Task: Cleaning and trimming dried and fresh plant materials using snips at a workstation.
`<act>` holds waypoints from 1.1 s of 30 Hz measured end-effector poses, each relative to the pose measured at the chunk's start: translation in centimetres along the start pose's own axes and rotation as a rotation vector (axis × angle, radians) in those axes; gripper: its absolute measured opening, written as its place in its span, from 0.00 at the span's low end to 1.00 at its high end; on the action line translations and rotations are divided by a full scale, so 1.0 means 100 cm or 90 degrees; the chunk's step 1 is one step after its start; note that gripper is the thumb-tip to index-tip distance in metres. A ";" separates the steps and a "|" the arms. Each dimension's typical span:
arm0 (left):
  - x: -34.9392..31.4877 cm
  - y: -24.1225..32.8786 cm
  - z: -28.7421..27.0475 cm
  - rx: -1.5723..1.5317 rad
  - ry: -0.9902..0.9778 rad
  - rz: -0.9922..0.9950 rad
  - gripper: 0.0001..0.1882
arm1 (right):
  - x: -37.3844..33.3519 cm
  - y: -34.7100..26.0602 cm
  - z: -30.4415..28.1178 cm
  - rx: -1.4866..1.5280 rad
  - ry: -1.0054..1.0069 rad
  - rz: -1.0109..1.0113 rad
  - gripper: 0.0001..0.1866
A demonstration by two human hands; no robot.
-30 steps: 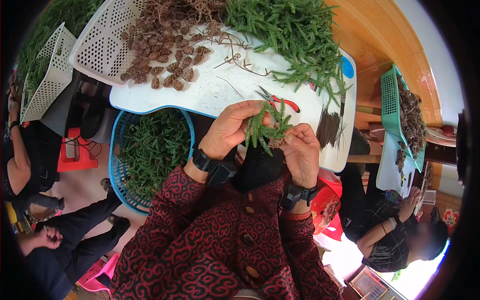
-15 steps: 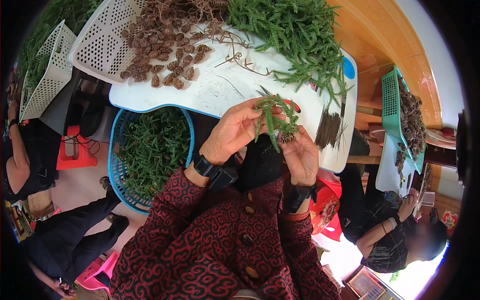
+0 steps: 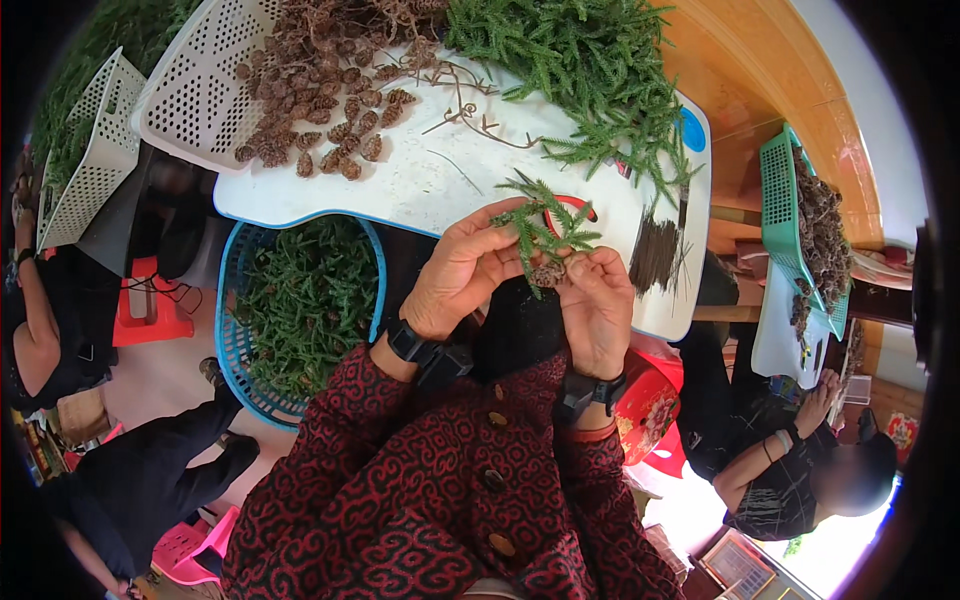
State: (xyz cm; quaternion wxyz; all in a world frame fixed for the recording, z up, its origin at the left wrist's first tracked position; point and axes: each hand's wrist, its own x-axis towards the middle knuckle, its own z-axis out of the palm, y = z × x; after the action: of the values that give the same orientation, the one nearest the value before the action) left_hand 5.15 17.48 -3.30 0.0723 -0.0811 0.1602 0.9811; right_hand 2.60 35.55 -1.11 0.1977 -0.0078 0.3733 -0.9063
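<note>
1. Filling most of 12 o'clock (clock centred mid-view) was a white table (image 3: 430, 190) with a blue edge.
2. Big heap of greenery (image 3: 570, 70) took up 1 o'clock on it.
3. Blue basket (image 3: 228, 335) sat over at 9, loaded with cut sprigs (image 3: 305, 315).
4. White perforated basket (image 3: 205, 100) was around 10, with brown cones (image 3: 310, 100) right next to it at 11.
5. Left hand (image 3: 455, 275) was just off centre toward 11, thumb and fingertips clamped on a green sprig (image 3: 540, 228).
6. Right hand (image 3: 598, 315) was at 3, thumb and forefinger together, pinching the edge of a pine cone (image 3: 548, 275).
7. That sprig was at 1, held up between both hands.
8. Bundle of thin dark sticks (image 3: 655, 255) lay between 2 and 3.
9. Red handle (image 3: 578, 202) poked out behind the sprig, between 1 and 2.
10. Tiniest bit, the pine cone, hung at 2, against the sprig's lower end.
</note>
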 end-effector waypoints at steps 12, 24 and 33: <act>0.001 0.008 -0.009 -0.037 0.060 0.051 0.18 | -0.014 -0.013 0.030 -0.237 0.071 -0.063 0.11; 0.000 0.013 0.001 0.040 0.052 0.024 0.16 | -0.018 -0.017 0.051 -0.449 -0.032 -0.106 0.11; -0.004 0.011 0.014 -0.049 -0.015 0.081 0.20 | -0.012 -0.008 0.046 -0.408 0.070 -0.115 0.11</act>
State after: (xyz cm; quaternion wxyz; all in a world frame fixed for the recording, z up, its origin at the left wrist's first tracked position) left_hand 5.22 16.84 -1.62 0.0085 -0.0622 0.1261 0.9900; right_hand 4.21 33.40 2.87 0.0841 -0.0539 0.6473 -0.7557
